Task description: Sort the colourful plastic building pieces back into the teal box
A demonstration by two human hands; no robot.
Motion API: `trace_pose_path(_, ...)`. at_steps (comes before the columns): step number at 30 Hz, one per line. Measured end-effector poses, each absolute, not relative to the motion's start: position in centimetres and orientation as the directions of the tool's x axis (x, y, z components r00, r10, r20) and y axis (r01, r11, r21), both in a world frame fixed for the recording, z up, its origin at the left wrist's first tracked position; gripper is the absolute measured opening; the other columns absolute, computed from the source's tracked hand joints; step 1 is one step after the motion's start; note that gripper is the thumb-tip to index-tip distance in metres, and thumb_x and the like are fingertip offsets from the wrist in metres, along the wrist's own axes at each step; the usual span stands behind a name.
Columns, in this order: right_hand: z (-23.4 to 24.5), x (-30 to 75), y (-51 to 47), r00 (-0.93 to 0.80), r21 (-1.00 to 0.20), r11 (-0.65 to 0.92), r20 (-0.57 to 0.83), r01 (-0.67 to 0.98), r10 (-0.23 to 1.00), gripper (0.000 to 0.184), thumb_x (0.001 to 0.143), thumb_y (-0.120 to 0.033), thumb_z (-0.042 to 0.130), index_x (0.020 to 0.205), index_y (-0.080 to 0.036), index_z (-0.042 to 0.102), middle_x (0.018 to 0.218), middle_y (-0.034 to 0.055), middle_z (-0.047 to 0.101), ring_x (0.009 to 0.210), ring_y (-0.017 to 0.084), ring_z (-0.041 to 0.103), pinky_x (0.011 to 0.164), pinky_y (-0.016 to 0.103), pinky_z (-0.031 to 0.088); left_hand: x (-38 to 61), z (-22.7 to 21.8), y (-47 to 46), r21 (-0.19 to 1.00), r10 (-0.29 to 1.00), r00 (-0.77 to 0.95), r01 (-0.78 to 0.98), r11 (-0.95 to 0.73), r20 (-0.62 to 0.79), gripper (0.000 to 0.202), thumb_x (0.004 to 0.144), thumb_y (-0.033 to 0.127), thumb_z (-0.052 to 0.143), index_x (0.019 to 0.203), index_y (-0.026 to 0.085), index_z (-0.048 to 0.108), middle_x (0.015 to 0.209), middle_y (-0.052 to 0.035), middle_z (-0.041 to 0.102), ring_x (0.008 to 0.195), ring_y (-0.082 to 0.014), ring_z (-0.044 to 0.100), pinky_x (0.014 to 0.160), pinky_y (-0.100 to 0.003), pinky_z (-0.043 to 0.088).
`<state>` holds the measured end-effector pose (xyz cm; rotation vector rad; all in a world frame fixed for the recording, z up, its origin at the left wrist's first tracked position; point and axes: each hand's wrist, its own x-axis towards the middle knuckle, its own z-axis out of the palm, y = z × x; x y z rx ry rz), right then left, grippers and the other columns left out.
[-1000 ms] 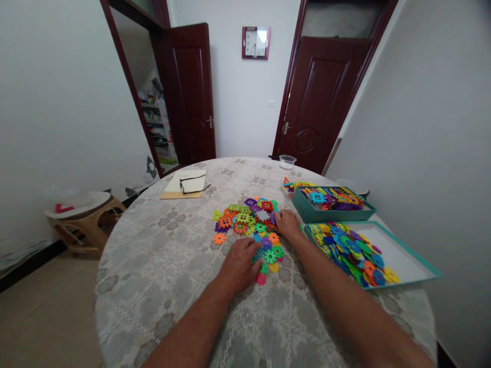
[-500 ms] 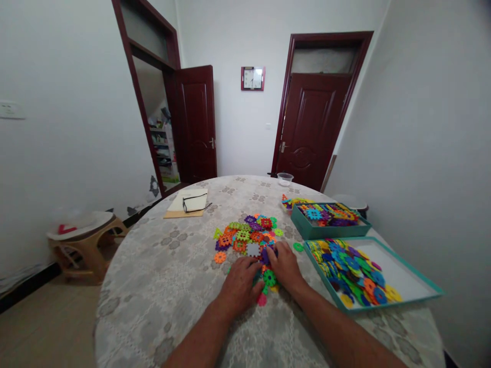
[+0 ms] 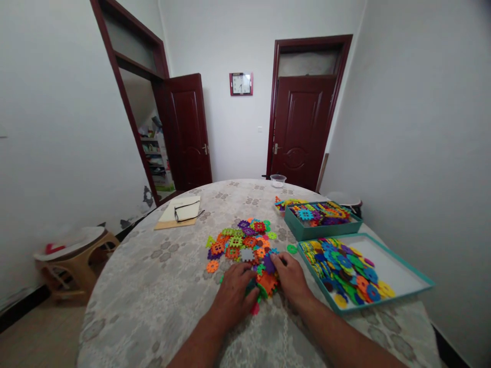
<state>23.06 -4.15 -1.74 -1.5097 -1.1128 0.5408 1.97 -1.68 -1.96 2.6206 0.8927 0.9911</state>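
A heap of colourful interlocking plastic pieces [image 3: 236,241], some square and some gear-shaped, lies on the table in front of me. At its near edge my right hand [image 3: 289,276] pinches a purple plastic piece [image 3: 269,263] with its fingertips. My left hand [image 3: 237,289] rests on the near left side of the heap, fingers curled and thumb bent inward; what lies under them is mostly hidden. Between the hands lies an orange square piece [image 3: 267,282]. Just beyond my left fingers is a grey square piece [image 3: 246,254].
On the right, a teal box [image 3: 322,231] and a shallow teal lid [image 3: 406,294] hold many more pieces. Glasses [image 3: 187,210] lie on a notebook [image 3: 163,221] at the left. A clear bowl [image 3: 278,180] stands at the far edge of the patterned tablecloth [image 3: 153,286].
An orange square piece now shows between my hands, where a green gear piece was plainly visible. The purple piece is more exposed by my right fingertips. The whole view has shifted slightly.
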Motion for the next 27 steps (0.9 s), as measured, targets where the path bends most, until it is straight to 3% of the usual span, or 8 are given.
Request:
trace_pose_path(6, -0.6, 23.1, -5.8, 0.305, -0.810, 0.281, 0.479, 0.514, 0.823, 0.019, 0.098, -0.040, 0.062, 0.084, -0.027, 0.065, 0.091, 0.0042, 0.067, 0.091, 0.026, 0.064, 0.086, 0.039, 0.051, 2.5, -0.5, -2.4, 0.477, 0.624, 0.562, 0.406, -0.780, 0.543, 0.031, 0.095, 0.029, 0.067, 0.125, 0.024, 0.069, 0.127, -0.0139, 0.070, 0.121, -0.0301, 0.065, 0.109, -0.052, 0.053)
trace_pose_path(12, -0.5, 22.8, -6.4, 0.046, -0.642, 0.499, 0.638, 0.582, 0.769, 0.008, 0.101, -0.029, 0.062, 0.095, -0.025, 0.066, 0.103, 0.0063, 0.064, 0.100, 0.024, 0.062, 0.091, 0.038, 0.052, 3.3, 0.5, -2.8, 0.753, 0.811, 0.476, 0.379, -0.537, 0.339, 0.050, 0.090, 0.027, 0.071, 0.139, 0.025, 0.061, 0.133, -0.0110, 0.071, 0.112, -0.0253, 0.070, 0.103, -0.043, 0.055)
trace_pose_path(17, -0.8, 22.9, -6.5, -0.039, -0.541, 0.557, 0.694, 0.629, 0.719, 0.004, 0.101, -0.026, 0.063, 0.102, -0.024, 0.067, 0.106, 0.0084, 0.064, 0.104, 0.025, 0.060, 0.092, 0.041, 0.053, 4.4, 2.1, -2.8, 0.846, 0.866, 0.441, 0.344, -0.407, 0.237, 0.031, 0.090, 0.028, 0.069, 0.120, 0.021, 0.065, 0.110, -0.0074, 0.076, 0.090, -0.0210, 0.072, 0.084, -0.035, 0.056)
trace_pose_path(22, -0.1, 23.2, -6.7, -0.064, -0.540, 0.575, 0.692, 0.614, 0.719, 0.010, 0.099, -0.022, 0.061, 0.104, -0.022, 0.070, 0.107, 0.0099, 0.065, 0.105, 0.026, 0.060, 0.095, 0.042, 0.053, 5.1, 2.9, -2.8, 0.904, 0.865, 0.468, 0.268, -0.333, 0.180, 0.033, 0.089, 0.030, 0.071, 0.120, 0.023, 0.063, 0.104, -0.0051, 0.076, 0.081, -0.0184, 0.070, 0.077, -0.031, 0.054)
trace_pose_path(27, 0.4, 23.4, -7.0, -0.036, -0.637, 0.561, 0.643, 0.528, 0.765, 0.035, 0.089, -0.007, 0.052, 0.115, -0.019, 0.071, 0.113, 0.0108, 0.064, 0.108, 0.025, 0.062, 0.098, 0.040, 0.053, 5.2, 2.3, -2.8, 0.967, 0.902, 0.412, 0.148, -0.208, 0.131, 0.040, 0.085, 0.029, 0.076, 0.123, 0.025, 0.063, 0.107, -0.0055, 0.076, 0.089, -0.0196, 0.072, 0.084, -0.031, 0.055)
